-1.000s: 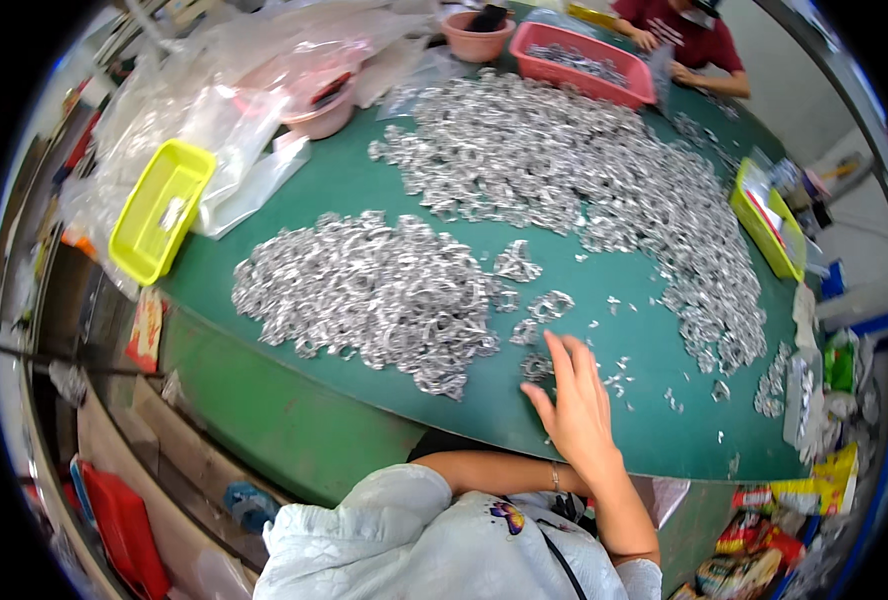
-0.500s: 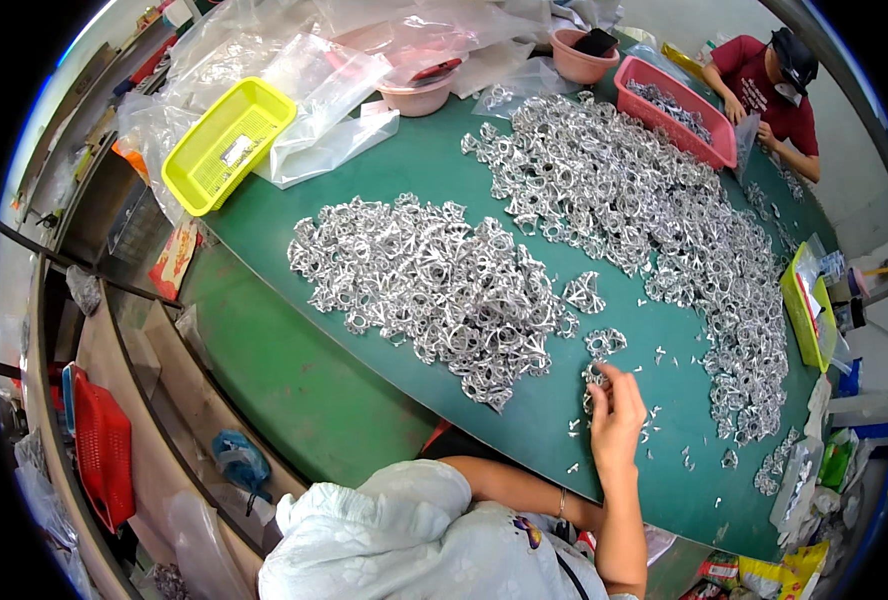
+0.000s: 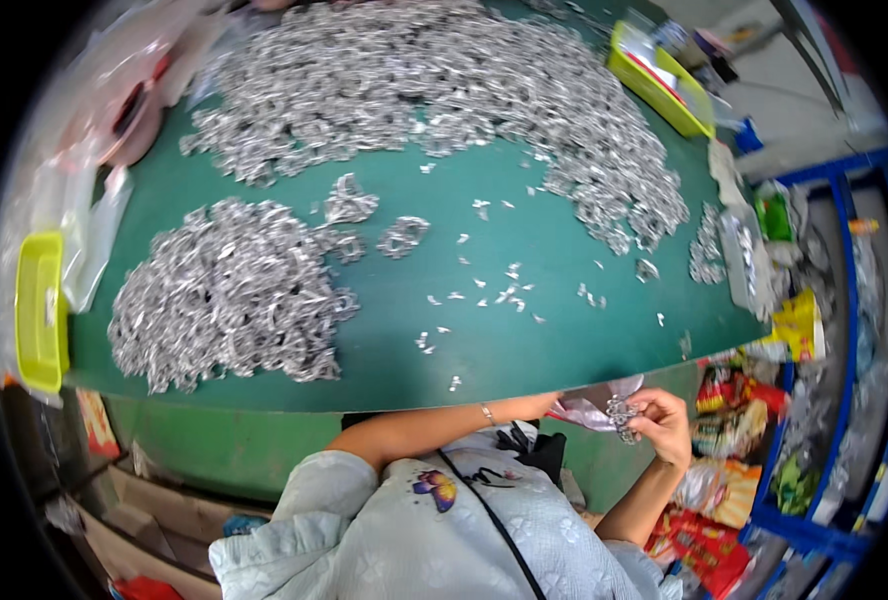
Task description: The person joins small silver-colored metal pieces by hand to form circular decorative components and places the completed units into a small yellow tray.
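At the table's near edge, my right hand (image 3: pixel 664 422) pinches a silver openwork metal piece (image 3: pixel 621 417) between thumb and fingers. That piece is right at the mouth of a clear plastic bag (image 3: pixel 586 412) with a reddish edge. My left hand (image 3: pixel 538 405), a bracelet on its wrist, grips the bag's left side; its fingers are mostly hidden. On the green table (image 3: pixel 564 345) two loose silver pieces, one an openwork ring (image 3: pixel 403 236), lie beside the smaller heap of silver pieces (image 3: pixel 229 300). Small silver scraps (image 3: pixel 509 294) are scattered to the right.
A larger silver heap (image 3: pixel 444 75) spreads across the far side. Yellow-green baskets stand left (image 3: pixel 42 310) and right (image 3: pixel 661 80). A pink bowl (image 3: pixel 136 125) sits among plastic sheets. Blue shelving (image 3: pixel 839 260) and colourful packets (image 3: pixel 729 500) are on the right.
My right hand has lifted a silver piece off the table and brought it to the bag at the near edge. The view has turned right, and the co-worker is out of sight.
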